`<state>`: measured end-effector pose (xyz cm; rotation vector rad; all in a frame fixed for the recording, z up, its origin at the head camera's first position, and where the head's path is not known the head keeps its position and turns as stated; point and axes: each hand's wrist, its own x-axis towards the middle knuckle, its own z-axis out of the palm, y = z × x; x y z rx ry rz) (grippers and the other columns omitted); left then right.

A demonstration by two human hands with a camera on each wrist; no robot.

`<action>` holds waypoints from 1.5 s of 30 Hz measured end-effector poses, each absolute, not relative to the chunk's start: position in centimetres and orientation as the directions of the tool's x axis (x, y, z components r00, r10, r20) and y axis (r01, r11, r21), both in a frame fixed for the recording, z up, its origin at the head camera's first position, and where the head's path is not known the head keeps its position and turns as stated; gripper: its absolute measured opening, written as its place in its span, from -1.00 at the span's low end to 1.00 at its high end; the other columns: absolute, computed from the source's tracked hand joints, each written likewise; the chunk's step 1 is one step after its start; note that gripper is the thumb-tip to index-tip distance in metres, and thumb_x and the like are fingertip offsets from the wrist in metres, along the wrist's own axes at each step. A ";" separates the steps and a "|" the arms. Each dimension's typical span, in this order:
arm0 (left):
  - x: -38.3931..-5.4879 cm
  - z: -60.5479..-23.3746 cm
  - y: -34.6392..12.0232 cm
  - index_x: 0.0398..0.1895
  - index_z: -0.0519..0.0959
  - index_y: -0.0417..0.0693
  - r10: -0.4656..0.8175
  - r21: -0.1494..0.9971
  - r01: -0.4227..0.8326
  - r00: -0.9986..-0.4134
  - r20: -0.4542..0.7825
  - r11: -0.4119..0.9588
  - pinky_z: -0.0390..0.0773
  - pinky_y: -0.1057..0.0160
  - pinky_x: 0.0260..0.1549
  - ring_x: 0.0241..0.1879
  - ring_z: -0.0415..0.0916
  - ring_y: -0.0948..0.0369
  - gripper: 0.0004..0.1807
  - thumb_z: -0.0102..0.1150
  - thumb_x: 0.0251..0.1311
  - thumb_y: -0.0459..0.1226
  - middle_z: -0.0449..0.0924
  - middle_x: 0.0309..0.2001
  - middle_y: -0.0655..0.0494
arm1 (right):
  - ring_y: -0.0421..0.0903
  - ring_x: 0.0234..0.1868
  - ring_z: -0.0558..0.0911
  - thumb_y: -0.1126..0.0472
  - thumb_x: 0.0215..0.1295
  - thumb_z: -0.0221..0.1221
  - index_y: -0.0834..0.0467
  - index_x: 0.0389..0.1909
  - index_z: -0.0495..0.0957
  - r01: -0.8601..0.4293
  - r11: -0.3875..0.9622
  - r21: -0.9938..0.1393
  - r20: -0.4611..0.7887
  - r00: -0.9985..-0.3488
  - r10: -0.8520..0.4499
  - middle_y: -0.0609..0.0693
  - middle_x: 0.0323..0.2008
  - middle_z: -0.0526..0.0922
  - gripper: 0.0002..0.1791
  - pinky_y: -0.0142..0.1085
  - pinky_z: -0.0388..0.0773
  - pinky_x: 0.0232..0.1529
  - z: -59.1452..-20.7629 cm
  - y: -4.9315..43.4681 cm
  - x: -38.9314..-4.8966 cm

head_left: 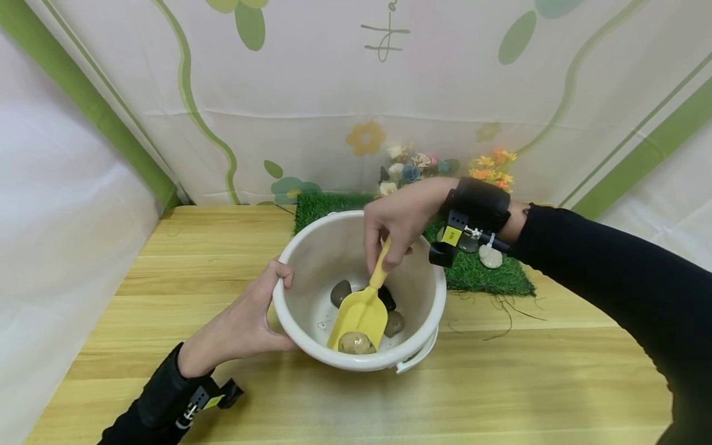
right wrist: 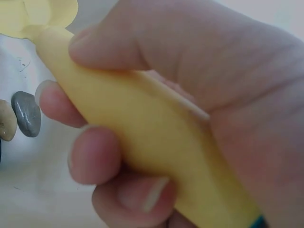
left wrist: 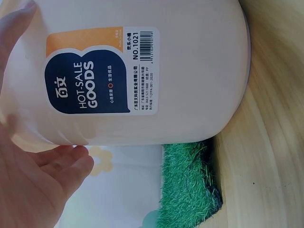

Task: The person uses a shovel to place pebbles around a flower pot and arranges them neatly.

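Observation:
A white bucket [head_left: 431, 309] stands on the wooden table, its label [left wrist: 90, 80] facing the left wrist camera. My left hand [head_left: 264, 309] grips the bucket's left rim, fingers hooked over the edge and thumb along the outer wall. Reaching into the bucket from above, my right hand [head_left: 397, 219] holds a yellow toy shovel [head_left: 361, 312] by its handle [right wrist: 137, 114]. On the shovel's blade lies a tan stone [head_left: 356, 343], close to the near wall. Around the blade on the bucket floor are a grey stone [head_left: 340, 293], a black stone [head_left: 386, 298] and a brownish stone [head_left: 394, 323].
Behind the bucket lies a green artificial grass mat [head_left: 489, 281] with a pale stone [head_left: 491, 256] and other stones on it. Artificial flowers [head_left: 411, 170] stand at the back against a printed curtain [head_left: 300, 74]. The bucket's white handle [head_left: 419, 355] hangs at the near right side.

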<state>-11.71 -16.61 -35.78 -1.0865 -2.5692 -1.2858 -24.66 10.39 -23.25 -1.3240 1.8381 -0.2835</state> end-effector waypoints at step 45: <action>-11.4 -35.8 -16.3 -0.17 0.11 -0.04 0.549 0.677 0.639 -0.735 0.397 0.365 0.52 0.17 -0.27 0.07 0.28 0.07 -0.20 0.51 -0.35 -0.04 0.19 0.11 -0.03 | -0.07 -0.68 0.43 0.15 0.22 0.17 -0.14 -0.15 0.64 -0.602 0.348 -0.719 -0.381 -0.077 -0.921 0.00 -0.44 0.64 -0.79 -0.29 0.45 -0.63 -23.1 14.0 -26.1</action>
